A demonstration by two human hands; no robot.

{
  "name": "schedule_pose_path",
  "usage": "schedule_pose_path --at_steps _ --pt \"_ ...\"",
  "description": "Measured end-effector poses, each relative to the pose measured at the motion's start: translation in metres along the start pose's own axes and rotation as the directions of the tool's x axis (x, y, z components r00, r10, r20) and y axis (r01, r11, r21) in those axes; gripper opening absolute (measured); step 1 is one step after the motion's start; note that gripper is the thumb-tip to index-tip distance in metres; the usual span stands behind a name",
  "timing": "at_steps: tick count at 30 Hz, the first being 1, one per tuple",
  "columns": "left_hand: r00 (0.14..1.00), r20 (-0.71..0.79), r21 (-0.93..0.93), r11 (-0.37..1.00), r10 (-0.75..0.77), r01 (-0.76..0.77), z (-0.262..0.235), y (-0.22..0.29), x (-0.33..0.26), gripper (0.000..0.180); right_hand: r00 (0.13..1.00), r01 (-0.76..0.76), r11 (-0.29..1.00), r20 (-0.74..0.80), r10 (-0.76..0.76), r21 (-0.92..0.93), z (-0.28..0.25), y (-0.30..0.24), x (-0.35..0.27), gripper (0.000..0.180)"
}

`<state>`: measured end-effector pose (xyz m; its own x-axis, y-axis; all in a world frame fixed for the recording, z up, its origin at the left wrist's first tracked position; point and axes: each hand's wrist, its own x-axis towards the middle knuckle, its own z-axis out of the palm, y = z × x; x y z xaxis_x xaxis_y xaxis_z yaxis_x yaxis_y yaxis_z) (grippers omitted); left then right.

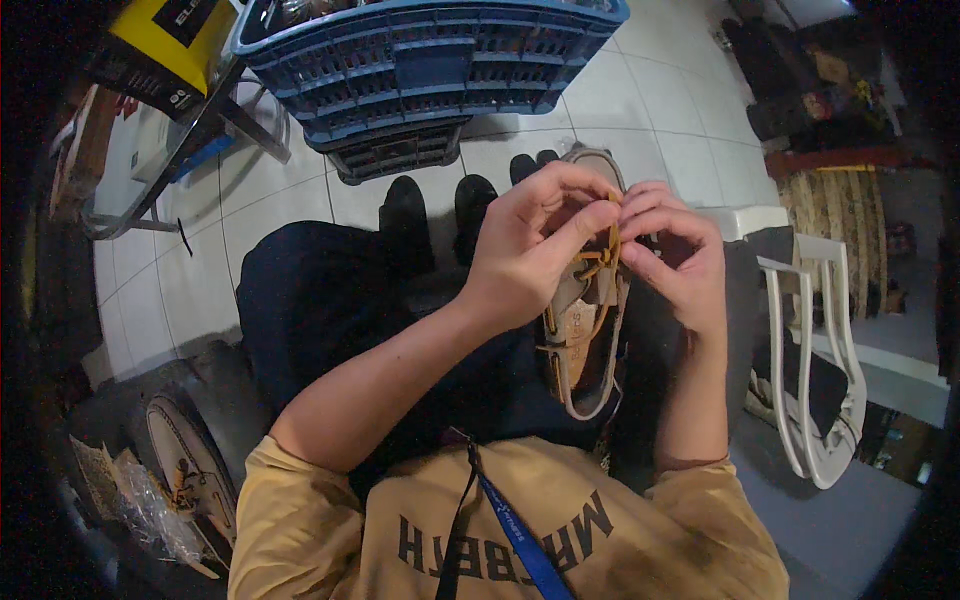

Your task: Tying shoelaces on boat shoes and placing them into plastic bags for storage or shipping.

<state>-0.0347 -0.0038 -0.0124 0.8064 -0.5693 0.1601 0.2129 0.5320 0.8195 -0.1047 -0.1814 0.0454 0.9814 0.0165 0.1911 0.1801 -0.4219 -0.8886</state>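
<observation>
A grey-beige boat shoe (580, 345) rests on my lap, its toe pointing away from me and its heel nearest my body. Yellow-brown leather lace (598, 262) is looped and knotted over its front opening. My left hand (550, 225) pinches a loop of that lace between thumb and fingers. From the other side my right hand (675, 245) closes on the same lace, its fingertips nearly meeting the left ones. Both hands partly hide the shoe's upper.
A matching boat shoe (190, 465) lies on the dark seat at my left, beside crumpled clear plastic (150, 510). Ahead stands a blue plastic crate (430, 75) over a black one (395, 152). A white plastic chair (815, 350) is at my right, a yellow box (175, 45) at far left.
</observation>
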Motion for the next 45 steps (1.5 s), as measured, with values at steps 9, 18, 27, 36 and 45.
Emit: schedule_pose_path --at_steps 9,18,27,36,45 --pt "1.000 0.020 0.014 1.000 0.012 -0.012 -0.003 0.005 0.001 0.016 0.996 -0.042 0.999 -0.085 0.040 -0.021 0.008 -0.007 -0.003 0.015" --pt "0.994 0.071 0.107 0.990 0.087 -0.095 -0.006 0.014 0.005 0.021 0.991 -0.088 0.992 -0.105 0.078 -0.093 0.015 -0.016 -0.006 0.014" --pt "0.926 0.369 0.218 0.976 -0.084 0.002 -0.024 0.049 0.018 0.040 0.982 -0.050 0.994 -0.185 0.033 -0.092 0.019 -0.014 -0.016 0.014" --pt "0.939 0.311 0.536 0.789 0.145 -0.300 -0.025 0.047 0.021 0.044 0.985 0.003 0.977 -0.168 -0.039 -0.212 0.019 -0.022 -0.016 0.013" --pt "0.958 0.210 0.540 0.793 0.196 -0.281 -0.009 0.026 0.005 0.035 0.950 0.017 0.891 -0.270 -0.155 -0.453 0.026 -0.032 -0.017 0.012"
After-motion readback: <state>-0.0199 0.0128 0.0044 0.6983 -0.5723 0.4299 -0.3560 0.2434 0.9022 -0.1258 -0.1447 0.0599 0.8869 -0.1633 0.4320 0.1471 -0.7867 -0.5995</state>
